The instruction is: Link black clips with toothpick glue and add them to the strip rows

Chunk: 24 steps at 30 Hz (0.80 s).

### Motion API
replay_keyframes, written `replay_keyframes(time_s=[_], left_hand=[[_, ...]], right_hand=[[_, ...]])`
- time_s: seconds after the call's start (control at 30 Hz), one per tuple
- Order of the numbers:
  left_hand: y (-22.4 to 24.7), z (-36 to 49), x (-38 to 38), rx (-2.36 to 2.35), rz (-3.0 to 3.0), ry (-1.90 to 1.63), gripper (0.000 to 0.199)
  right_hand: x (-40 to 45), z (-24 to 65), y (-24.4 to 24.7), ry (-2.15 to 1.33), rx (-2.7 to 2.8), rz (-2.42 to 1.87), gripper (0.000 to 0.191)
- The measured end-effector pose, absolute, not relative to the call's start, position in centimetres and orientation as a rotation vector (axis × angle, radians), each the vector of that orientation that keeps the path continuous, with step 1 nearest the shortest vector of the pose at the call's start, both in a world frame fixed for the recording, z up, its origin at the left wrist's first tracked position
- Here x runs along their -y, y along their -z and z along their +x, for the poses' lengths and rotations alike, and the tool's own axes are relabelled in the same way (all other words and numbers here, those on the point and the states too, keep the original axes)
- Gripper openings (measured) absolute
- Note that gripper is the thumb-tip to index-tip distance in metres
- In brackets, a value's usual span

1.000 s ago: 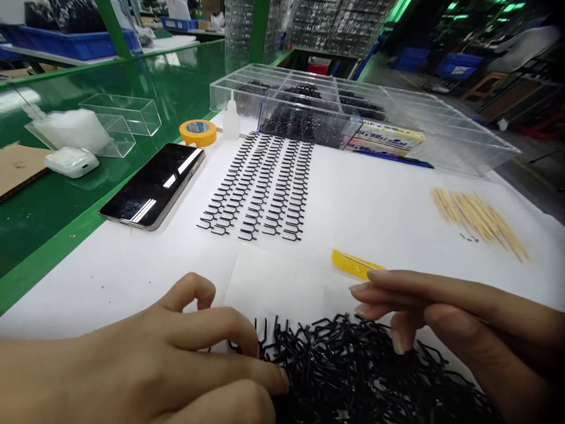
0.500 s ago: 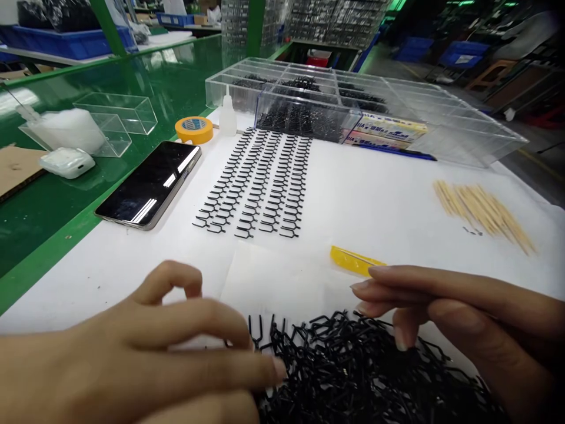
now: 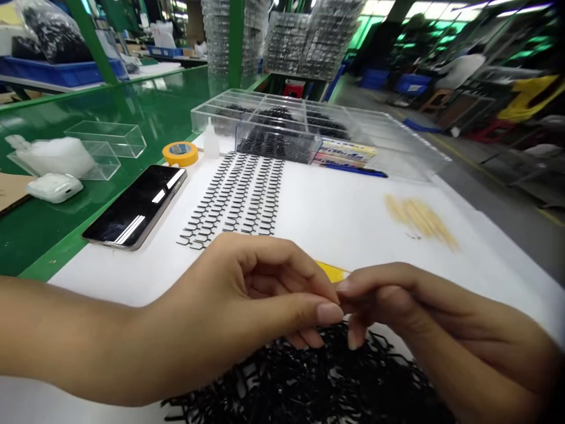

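Two bare arms in view. The left forearm [image 3: 75, 335] comes in from the left edge, long and smooth, tapering to a narrow wrist before widening into a slim left hand [image 3: 247, 288]. The right hand [image 3: 410, 300] enters from the right edge, with the right forearm [image 3: 521, 365] falling into shadow at the near right corner. Fingers long and slender on both hands. The left thumbnail [image 3: 330, 313] is a pale, smooth oval, unpainted, its tip rounded and slightly past the fingertip.

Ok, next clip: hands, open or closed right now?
Left hand: pinched closed over the black wire pieces; whether it holds anything cannot be told.
Right hand: pinched closed against the left; cannot tell either.
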State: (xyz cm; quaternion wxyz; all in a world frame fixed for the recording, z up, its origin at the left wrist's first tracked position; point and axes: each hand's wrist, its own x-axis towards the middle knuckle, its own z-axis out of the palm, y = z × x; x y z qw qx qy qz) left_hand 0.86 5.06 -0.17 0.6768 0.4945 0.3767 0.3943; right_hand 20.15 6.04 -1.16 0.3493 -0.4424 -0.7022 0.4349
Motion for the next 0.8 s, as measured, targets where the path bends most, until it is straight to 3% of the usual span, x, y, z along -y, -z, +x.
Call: replay_keyframes(time_s=[0.13, 0.33, 0.8], left_hand=[[0.6, 1.91, -5.54, -0.726, 0.887, -0.863, 0.001], [1.11, 1.61, -5.37, -0.729, 0.812, -0.855, 0.004], [1.22, 1.56, -5.19, -0.731, 0.721, -0.801, 0.013]], right_hand=[[-6.47, 19.58, 0.38, -1.483, 1.706, -1.047, 0.013], [-6.37, 19.41, 0.34, -1.732, 1.523, -1.024, 0.011], [-6.12, 19.69, 0.3, -1.947, 1.432, -1.016, 0.011]])
